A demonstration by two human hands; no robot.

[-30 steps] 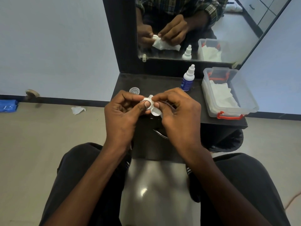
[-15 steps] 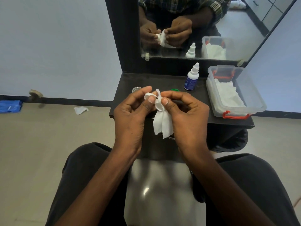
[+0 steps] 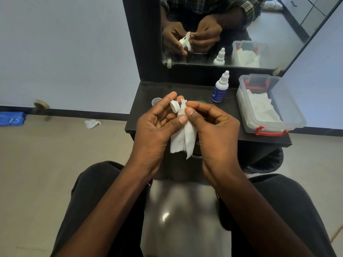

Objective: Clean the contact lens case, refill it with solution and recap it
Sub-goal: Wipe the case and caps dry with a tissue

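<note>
Since half a second ago the tissue (image 3: 183, 138) hangs lower and more unfolded between both hands, and the lens case (image 3: 175, 107) has tipped further on edge. The left hand (image 3: 156, 125) holds the white lens case between its fingertips and thumb, raised above the front of the dark desk (image 3: 185, 91), with one round well turned toward the camera. The right hand (image 3: 213, 125) pinches the twisted top of the tissue between thumb and forefinger, right against the case; the rest of the tissue drapes down between the palms. On the desk behind the hands lie a clear cap (image 3: 156, 101) to the left and a green cap (image 3: 202, 102), mostly hidden by the right fingers. A solution bottle (image 3: 220, 87) with a white nozzle and blue label stands upright near the mirror (image 3: 278, 34). A clear plastic box (image 3: 289, 101) with red clips, holding tissues, sits at the desk's right end. A crumpled tissue scrap (image 3: 92, 123) lies on the floor at left.
</note>
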